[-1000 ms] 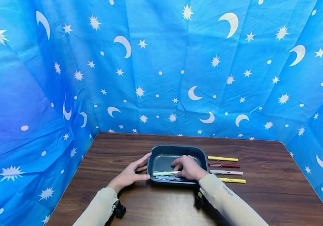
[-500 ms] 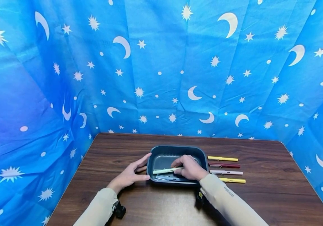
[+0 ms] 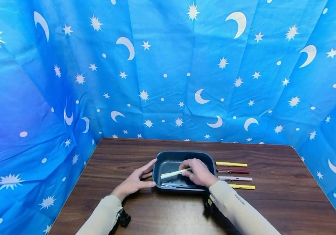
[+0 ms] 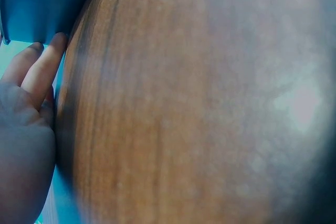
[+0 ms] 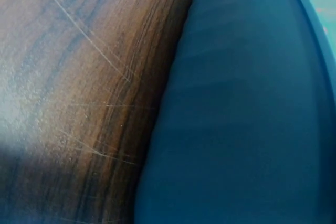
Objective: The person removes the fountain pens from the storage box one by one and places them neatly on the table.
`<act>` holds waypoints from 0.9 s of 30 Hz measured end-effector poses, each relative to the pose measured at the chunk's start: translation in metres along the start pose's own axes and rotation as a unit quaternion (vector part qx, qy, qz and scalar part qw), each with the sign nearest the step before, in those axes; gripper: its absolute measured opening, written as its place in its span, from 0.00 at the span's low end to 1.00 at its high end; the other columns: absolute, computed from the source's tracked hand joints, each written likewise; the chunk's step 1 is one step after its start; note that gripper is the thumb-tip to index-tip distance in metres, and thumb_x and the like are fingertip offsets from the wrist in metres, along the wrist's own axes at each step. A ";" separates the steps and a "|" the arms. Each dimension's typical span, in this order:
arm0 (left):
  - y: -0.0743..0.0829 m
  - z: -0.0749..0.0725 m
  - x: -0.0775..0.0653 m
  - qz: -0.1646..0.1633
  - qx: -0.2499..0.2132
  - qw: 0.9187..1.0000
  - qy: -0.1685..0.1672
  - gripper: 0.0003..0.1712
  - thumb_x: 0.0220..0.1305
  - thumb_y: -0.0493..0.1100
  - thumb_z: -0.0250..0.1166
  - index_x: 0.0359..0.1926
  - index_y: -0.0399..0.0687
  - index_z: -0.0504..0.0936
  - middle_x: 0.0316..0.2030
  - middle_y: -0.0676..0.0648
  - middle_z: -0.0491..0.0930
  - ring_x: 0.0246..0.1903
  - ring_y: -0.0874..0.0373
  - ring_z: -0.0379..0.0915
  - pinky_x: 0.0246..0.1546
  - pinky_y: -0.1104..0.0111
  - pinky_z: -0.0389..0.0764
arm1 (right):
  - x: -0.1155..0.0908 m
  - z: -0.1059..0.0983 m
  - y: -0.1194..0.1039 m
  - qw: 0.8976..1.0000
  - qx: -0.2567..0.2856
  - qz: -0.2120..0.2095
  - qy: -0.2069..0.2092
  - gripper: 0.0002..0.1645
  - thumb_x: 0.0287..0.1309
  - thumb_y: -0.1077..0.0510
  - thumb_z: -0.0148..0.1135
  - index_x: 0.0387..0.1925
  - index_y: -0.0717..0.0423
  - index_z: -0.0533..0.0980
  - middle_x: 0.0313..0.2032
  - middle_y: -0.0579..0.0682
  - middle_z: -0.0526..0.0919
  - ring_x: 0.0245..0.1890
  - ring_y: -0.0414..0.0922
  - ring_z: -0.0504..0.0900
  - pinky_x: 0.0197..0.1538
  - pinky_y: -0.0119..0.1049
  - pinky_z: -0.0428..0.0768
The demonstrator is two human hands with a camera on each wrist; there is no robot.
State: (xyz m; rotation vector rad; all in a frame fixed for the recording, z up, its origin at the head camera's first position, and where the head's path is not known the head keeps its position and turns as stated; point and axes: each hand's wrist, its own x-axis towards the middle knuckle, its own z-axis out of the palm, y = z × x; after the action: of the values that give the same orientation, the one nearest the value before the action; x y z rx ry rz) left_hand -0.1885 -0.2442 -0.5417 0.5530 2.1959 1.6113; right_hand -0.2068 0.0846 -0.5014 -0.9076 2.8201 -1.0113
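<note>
A dark blue-grey rectangular bin (image 3: 185, 154) stands on the table. My left hand (image 3: 135, 183) rests against its left side, fingers and thumb spread; in the left wrist view the fingertips (image 4: 59, 40) touch the bin's wall (image 4: 42, 3). Over the bin's inside, my right hand (image 3: 198, 173) pinches a pale green pen (image 3: 172, 174) at its right end, the pen slanting up to the right. Below it, a blue-grey pen (image 3: 175, 185) lies along the near wall, partly hidden by the right hand. The right wrist view has only the bin's outer wall (image 5: 241, 119) and table, no hand.
To the bin's right lie a yellow pen (image 3: 231, 164), a dark red pen (image 3: 233, 171), a pale pink pen (image 3: 235, 179) and another yellow pen (image 3: 242, 187) in a column. The wooden table (image 3: 121, 150) backs onto a blue star-patterned curtain (image 3: 168, 81).
My right hand has lifted the pale green pen off the bin's floor, raising and tilting it away from the blue-grey pen. The left hand has stayed at the bin's side.
</note>
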 end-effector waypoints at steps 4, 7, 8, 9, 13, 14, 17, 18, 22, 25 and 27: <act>0.000 0.000 0.001 0.001 0.001 1.000 0.001 0.51 0.70 0.43 0.72 0.84 0.72 0.53 0.83 0.51 0.52 0.76 0.44 0.62 0.75 0.40 0.61 | -0.001 -0.002 -0.002 1.000 -0.010 0.006 0.004 0.05 0.65 0.59 0.73 0.35 0.43 0.85 0.39 0.38 0.86 0.41 0.41 0.77 0.48 0.44 0.78; 0.001 0.001 0.001 0.007 0.000 1.000 -0.002 0.51 0.71 0.41 0.71 0.84 0.69 0.53 0.83 0.50 0.52 0.76 0.44 0.62 0.75 0.40 0.61 | -0.002 -0.003 -0.002 1.000 -0.026 0.005 0.010 0.04 0.66 0.57 0.73 0.35 0.43 0.85 0.38 0.37 0.86 0.39 0.40 0.78 0.44 0.41 0.77; 0.001 0.001 0.001 0.010 0.000 1.000 -0.002 0.51 0.71 0.41 0.71 0.84 0.69 0.53 0.83 0.49 0.52 0.76 0.43 0.62 0.75 0.40 0.61 | -0.002 -0.003 -0.002 0.999 -0.031 0.004 0.012 0.04 0.66 0.56 0.73 0.35 0.42 0.85 0.37 0.36 0.85 0.38 0.39 0.78 0.42 0.40 0.77; 0.001 0.000 0.001 0.009 0.000 1.000 -0.003 0.51 0.71 0.42 0.71 0.84 0.69 0.53 0.83 0.49 0.52 0.76 0.43 0.62 0.75 0.40 0.60 | -0.003 -0.003 -0.002 0.999 -0.036 0.002 0.014 0.04 0.66 0.56 0.73 0.36 0.42 0.85 0.36 0.35 0.85 0.36 0.39 0.78 0.40 0.38 0.76; 0.001 0.000 0.001 0.005 0.000 1.000 0.000 0.50 0.70 0.42 0.72 0.83 0.73 0.54 0.83 0.49 0.53 0.76 0.43 0.62 0.75 0.39 0.60 | -0.003 -0.004 -0.002 0.999 -0.046 -0.008 0.023 0.05 0.66 0.54 0.73 0.37 0.40 0.83 0.35 0.34 0.85 0.31 0.35 0.77 0.36 0.34 0.73; 0.001 0.000 0.000 0.004 0.002 1.000 0.001 0.50 0.70 0.42 0.72 0.83 0.74 0.54 0.82 0.49 0.53 0.76 0.43 0.62 0.75 0.39 0.59 | -0.004 -0.004 -0.003 0.999 -0.042 -0.011 0.025 0.05 0.66 0.54 0.73 0.37 0.40 0.82 0.35 0.34 0.85 0.31 0.34 0.77 0.35 0.34 0.73; 0.000 0.000 0.000 0.003 0.003 1.000 0.002 0.50 0.70 0.43 0.72 0.83 0.75 0.55 0.82 0.48 0.54 0.76 0.43 0.63 0.75 0.39 0.59 | -0.004 -0.005 -0.003 1.000 -0.008 -0.012 0.025 0.05 0.66 0.55 0.73 0.37 0.42 0.82 0.36 0.36 0.87 0.31 0.34 0.79 0.37 0.35 0.75; -0.001 -0.001 0.000 0.003 0.003 1.000 0.002 0.50 0.70 0.43 0.72 0.83 0.75 0.55 0.82 0.48 0.54 0.76 0.43 0.63 0.75 0.38 0.59 | -0.005 -0.005 -0.003 1.000 0.013 -0.012 0.024 0.04 0.66 0.56 0.73 0.37 0.44 0.83 0.37 0.37 0.88 0.32 0.34 0.80 0.38 0.35 0.77; -0.001 0.000 0.000 0.004 0.002 1.000 0.001 0.50 0.70 0.44 0.73 0.83 0.75 0.55 0.82 0.48 0.54 0.76 0.43 0.62 0.75 0.38 0.59 | -0.006 -0.006 -0.003 0.995 0.101 -0.005 0.018 0.03 0.66 0.58 0.73 0.36 0.50 0.85 0.40 0.41 0.90 0.38 0.37 0.84 0.45 0.39 0.83; 0.000 0.000 0.000 0.005 0.000 1.000 0.000 0.50 0.70 0.44 0.72 0.83 0.74 0.55 0.82 0.49 0.54 0.76 0.43 0.62 0.75 0.38 0.59 | -0.006 -0.006 -0.002 0.991 0.136 -0.004 0.019 0.02 0.65 0.60 0.74 0.36 0.49 0.86 0.40 0.41 0.90 0.42 0.39 0.86 0.48 0.41 0.85; 0.001 0.000 0.000 0.004 0.000 1.000 0.001 0.51 0.70 0.43 0.72 0.83 0.73 0.55 0.82 0.49 0.54 0.76 0.43 0.62 0.75 0.38 0.59 | -0.006 -0.006 -0.001 0.990 0.142 -0.003 0.022 0.03 0.63 0.61 0.75 0.37 0.48 0.88 0.39 0.40 0.90 0.43 0.39 0.86 0.50 0.42 0.85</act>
State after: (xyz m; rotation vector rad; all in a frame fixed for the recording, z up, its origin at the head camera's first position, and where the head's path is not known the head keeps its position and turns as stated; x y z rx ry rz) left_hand -0.1879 -0.2439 -0.5407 0.5613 2.1967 1.6168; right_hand -0.2022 0.0910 -0.4969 -0.8705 2.6107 -1.4048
